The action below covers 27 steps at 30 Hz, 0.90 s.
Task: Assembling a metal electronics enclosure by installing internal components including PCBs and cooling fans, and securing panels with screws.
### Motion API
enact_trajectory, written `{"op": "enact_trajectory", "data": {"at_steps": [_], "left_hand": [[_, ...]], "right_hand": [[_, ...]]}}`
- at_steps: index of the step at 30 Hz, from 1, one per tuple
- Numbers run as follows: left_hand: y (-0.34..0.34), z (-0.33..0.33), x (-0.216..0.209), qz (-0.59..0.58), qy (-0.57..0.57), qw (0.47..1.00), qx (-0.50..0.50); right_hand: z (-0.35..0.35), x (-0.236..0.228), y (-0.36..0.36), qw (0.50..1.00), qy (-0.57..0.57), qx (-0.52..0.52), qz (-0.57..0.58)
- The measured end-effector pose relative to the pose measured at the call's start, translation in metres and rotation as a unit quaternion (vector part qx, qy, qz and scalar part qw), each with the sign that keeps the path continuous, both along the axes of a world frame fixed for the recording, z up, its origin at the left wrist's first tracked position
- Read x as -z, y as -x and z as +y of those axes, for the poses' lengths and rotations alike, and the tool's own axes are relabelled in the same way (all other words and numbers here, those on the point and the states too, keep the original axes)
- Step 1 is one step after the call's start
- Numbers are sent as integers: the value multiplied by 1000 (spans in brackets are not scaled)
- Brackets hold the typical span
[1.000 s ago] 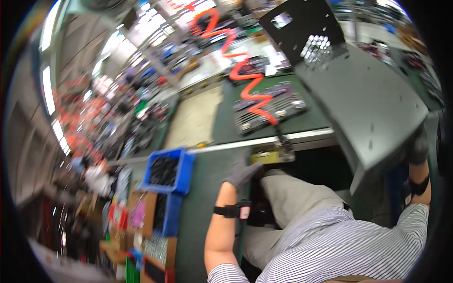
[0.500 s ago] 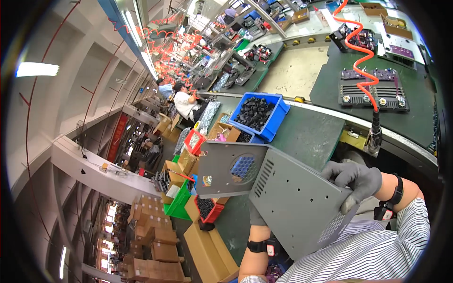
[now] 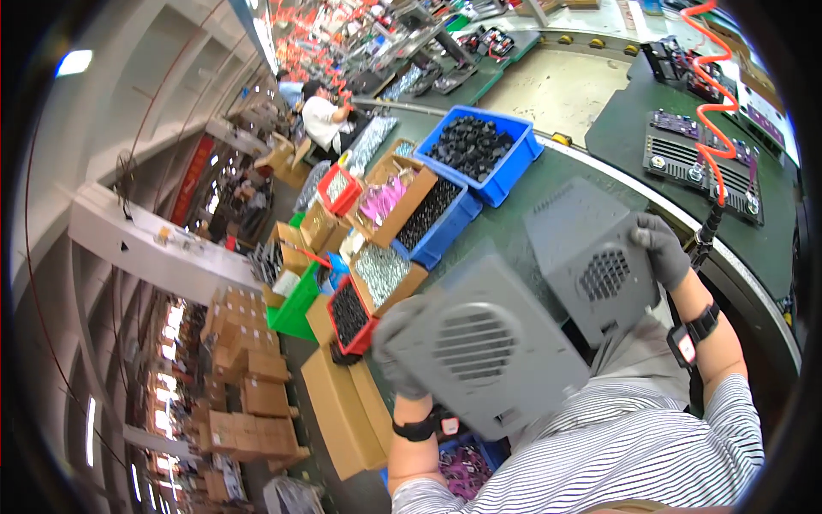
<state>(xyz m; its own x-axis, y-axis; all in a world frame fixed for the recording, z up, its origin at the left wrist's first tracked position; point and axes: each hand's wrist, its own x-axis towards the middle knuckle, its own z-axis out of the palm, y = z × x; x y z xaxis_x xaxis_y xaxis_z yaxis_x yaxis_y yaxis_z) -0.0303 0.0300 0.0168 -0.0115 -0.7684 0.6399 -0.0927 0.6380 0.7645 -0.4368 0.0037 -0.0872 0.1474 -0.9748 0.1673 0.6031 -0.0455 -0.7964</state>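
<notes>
Both gloved hands, left [image 3: 396, 347] and right [image 3: 664, 248], grip a grey vented housing [image 3: 531, 317], held just below the blue bin [image 3: 514, 167].

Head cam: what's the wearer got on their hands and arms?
Both the left hand and the right hand wear dark grey knit gloves. Each wrist carries a black strap: the left wrist strap and the right wrist strap both have a small red-and-white tag. Forearms are bare below the short striped shirt sleeves.
</notes>
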Motion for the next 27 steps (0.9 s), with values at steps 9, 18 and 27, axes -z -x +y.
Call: {"op": "enact_trajectory", "data": {"at_steps": [9,18,27], "left_hand": [[14,-14,72,-468,42,882,-5],[22,-10,94,-558,-77,821,93],[23,12,108,-625,-127,771,7]], "right_hand": [[-32,19,4,881,-30,239,407],[-25,7,-1,823,4,273,499],[-26,15,-60,590,108,273,752]]}}
